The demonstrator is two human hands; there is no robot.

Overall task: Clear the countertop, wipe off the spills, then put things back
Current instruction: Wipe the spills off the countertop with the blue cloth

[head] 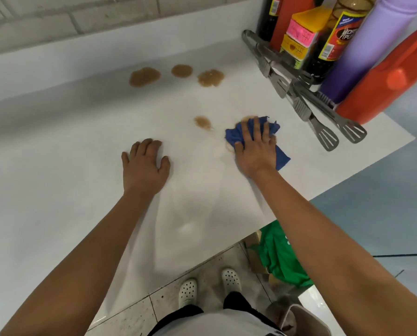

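Observation:
My right hand [254, 147] presses flat on a crumpled blue cloth [235, 135] on the white countertop [81, 190], over a brown smear at the cloth's edges. My left hand [144, 163] rests palm down on the bare counter to the left, holding nothing. A small brown spill [202, 122] lies just left of the cloth. Three larger brown spills [144, 76], [182, 71], [210, 78] sit in a row near the back wall.
At the right end of the counter stand a dark sauce bottle [333, 44], a red bottle [289, 15], a purple bottle [362, 57], an orange jug [386, 78] and a yellow-pink box [301, 35]. Metal tongs [301, 93] lie beside them. A green bag [280, 258] is on the floor.

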